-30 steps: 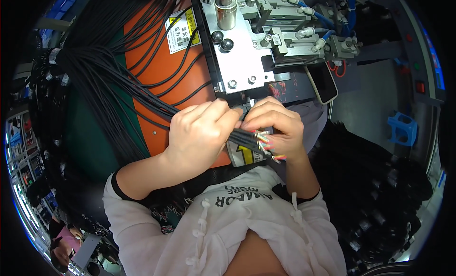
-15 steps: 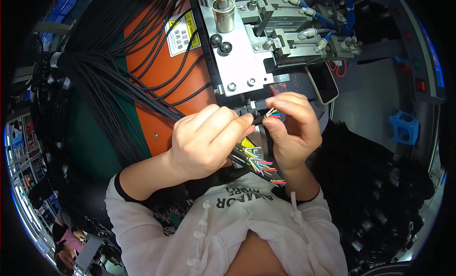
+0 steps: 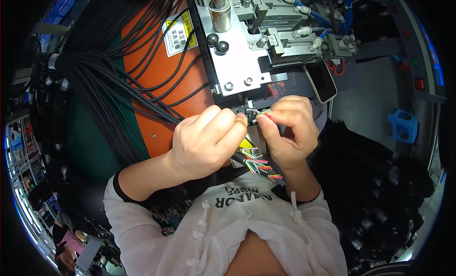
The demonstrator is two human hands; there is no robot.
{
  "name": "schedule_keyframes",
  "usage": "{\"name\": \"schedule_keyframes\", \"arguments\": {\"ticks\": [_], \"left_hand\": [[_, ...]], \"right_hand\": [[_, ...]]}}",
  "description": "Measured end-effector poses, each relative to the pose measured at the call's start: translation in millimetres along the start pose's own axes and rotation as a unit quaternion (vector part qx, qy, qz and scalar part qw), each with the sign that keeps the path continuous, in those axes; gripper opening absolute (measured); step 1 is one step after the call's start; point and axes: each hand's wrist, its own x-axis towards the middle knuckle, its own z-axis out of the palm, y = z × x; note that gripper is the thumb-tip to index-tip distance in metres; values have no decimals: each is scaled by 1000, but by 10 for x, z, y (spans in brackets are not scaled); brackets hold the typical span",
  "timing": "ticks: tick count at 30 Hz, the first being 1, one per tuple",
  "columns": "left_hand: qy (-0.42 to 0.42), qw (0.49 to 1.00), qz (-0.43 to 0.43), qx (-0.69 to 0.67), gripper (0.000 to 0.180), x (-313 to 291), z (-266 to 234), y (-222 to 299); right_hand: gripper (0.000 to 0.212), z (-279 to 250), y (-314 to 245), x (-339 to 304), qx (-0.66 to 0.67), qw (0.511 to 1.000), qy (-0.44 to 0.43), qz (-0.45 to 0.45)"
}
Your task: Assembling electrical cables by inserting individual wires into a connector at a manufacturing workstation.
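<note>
Crowded factory workstation, seen from above: orange bench draped with a thick fan of black cables, a yellow-and-white warning label stuck near its upper edge. Behind it, a grey metal machine with a steel cylinder, two black knobs, bolts and blue air hoses, a dark phone lying just to its right. Left hand curled shut around a bundle of black cable ends, their stripped coloured wires fanning out below the knuckles, red, green, yellow and white among them. Right hand closed in a pinch, thumb and forefinger clamped on one cable tip, held directly in front of the small opening at the machine's lower edge; whether touching the machine or just short of it, impossible to tell. Both hands nearly meeting at the fingertips, just below the grey plate. White sleeves and a white buttoned top at the lower edge. More heaped black cables on the right, beside a blue plastic piece. Shelving and another person's arm at far lower left, blurred.
</note>
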Motion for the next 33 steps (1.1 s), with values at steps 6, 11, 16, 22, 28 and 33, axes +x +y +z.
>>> {"name": "schedule_keyframes", "arguments": {"ticks": [6, 11, 16, 22, 28, 33], "left_hand": [[3, 999, 15, -31, 22, -4, 49, -65], [-30, 999, 24, 3, 31, -66, 107, -20], [-124, 990, -32, 64, 40, -52, 85, 66], [-128, 987, -41, 92, 42, -56, 96, 109], [-110, 992, -33, 52, 36, -40, 119, 50], [-69, 997, -9, 41, 28, -45, 171, -69]], "right_hand": [[9, -255, 9, 41, 290, 889, -137, 326], [7, -170, 200, -4, 187, 941, -104, 263], [5, -10, 216, -9, -74, 989, -80, 95], [7, 58, 276, -53, -124, 988, -65, 59], [6, 138, 428, -154, -6, 988, -25, 150], [5, 127, 482, -202, 163, 938, -39, 304]]}}
